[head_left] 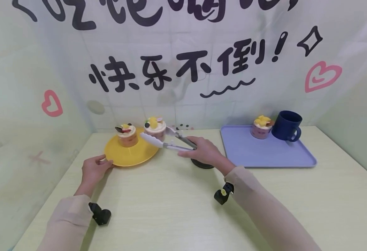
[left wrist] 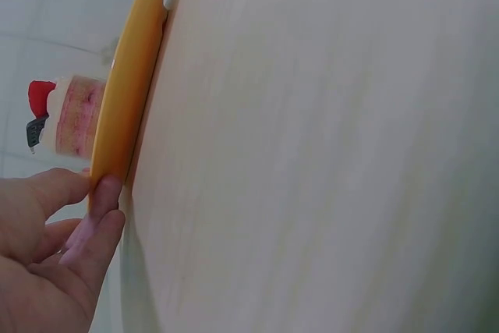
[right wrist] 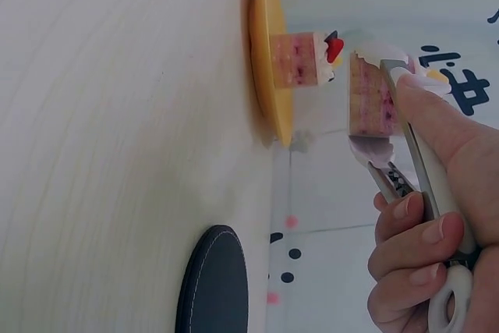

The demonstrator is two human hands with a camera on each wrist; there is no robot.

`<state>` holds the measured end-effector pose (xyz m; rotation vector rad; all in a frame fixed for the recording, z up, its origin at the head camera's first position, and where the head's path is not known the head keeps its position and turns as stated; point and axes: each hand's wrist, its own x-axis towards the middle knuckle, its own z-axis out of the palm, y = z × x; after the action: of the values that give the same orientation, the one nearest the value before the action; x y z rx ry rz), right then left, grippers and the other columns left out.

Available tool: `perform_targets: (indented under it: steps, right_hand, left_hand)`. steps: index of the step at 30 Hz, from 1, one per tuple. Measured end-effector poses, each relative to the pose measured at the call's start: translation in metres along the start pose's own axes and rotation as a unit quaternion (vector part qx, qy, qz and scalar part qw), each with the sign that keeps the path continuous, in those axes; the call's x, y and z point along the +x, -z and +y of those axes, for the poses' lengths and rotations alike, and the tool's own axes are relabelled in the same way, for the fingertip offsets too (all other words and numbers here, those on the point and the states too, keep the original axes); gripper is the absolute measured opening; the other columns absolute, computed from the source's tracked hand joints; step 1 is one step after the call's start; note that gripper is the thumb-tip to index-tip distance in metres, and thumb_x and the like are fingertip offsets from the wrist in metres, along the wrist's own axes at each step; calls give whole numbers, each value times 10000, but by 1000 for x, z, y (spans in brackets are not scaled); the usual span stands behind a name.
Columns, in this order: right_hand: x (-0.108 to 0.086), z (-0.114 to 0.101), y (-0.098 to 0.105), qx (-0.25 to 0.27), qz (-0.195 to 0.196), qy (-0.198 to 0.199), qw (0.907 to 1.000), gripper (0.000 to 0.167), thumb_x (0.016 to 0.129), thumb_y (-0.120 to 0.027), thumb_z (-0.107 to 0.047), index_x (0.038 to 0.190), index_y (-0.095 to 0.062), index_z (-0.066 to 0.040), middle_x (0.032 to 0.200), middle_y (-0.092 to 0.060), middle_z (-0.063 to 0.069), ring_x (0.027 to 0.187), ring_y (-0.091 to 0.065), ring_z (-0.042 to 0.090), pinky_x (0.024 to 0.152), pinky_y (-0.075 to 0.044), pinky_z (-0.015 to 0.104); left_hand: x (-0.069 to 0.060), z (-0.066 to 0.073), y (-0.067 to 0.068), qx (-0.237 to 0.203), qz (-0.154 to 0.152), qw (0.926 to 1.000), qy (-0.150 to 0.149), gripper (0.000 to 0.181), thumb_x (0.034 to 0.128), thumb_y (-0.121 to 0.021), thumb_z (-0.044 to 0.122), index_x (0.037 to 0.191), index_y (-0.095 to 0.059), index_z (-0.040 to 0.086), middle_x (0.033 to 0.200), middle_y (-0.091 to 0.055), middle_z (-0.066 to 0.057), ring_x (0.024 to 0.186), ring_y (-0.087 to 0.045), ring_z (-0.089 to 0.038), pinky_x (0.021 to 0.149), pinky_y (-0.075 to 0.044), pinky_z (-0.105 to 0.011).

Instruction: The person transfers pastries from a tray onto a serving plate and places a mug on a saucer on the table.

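Observation:
My left hand [head_left: 93, 170] pinches the near-left rim of a yellow plate [head_left: 132, 158], thumb on top and fingers beneath in the left wrist view. On the plate stands a cake cup [head_left: 128, 138] with cream and fruit on top. My right hand [head_left: 206, 151] grips tongs [head_left: 152, 140] with white tips. Between those tips is a second cake cup [head_left: 155, 131], upright and topped with yellow and dark fruit. In the right wrist view this held cake cup [right wrist: 370, 103] hangs above the plate's level, apart from the first cup.
A blue tray [head_left: 265, 157] lies at the back right, carrying another cake cup [head_left: 260, 129] and a dark blue mug [head_left: 285, 123]. Partly under my right hand is a round black coaster [right wrist: 218, 286] on the table. A printed cloth [head_left: 183, 87] hangs behind.

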<state>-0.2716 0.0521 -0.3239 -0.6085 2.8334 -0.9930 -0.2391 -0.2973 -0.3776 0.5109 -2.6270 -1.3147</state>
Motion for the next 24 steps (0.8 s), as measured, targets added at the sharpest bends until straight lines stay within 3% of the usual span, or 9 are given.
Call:
perform_targets:
  steps: [9, 18, 24]
  right_hand:
    - [3, -4, -7, -18, -43, 78, 10000, 605, 770, -666, -514, 1286, -525, -230, 643, -418, -16, 567, -420, 142, 492, -324, 279]
    - [6, -7, -17, 186, -200, -7, 9996, 615, 753, -673, -533, 1276, -523, -247, 636, -461, -11, 497, -397, 123, 437, -315, 263]
    - [9, -11, -27, 61, -200, -31, 9998, 637, 740, -672, -551, 1281, -521, -250, 631, -457, -16, 503, -379, 117, 432, -311, 250]
  left_hand:
    - [1, 0, 0, -16, -27, 10000, -63, 523, 873, -606, 151, 1268, -431, -145, 1074, -596, -282, 762, -587, -88, 545, -413, -94]
    - [0, 1, 1, 80, 14, 9999, -108, 517, 871, -605, 149, 1263, -438, -144, 1080, -593, -285, 826, -606, -162, 553, -402, -89]
    - [0, 0, 1, 51, -28, 10000, -29, 527, 874, -608, 156, 1274, -430, -137, 1089, -589, -282, 854, -606, -191, 554, -409, -95]
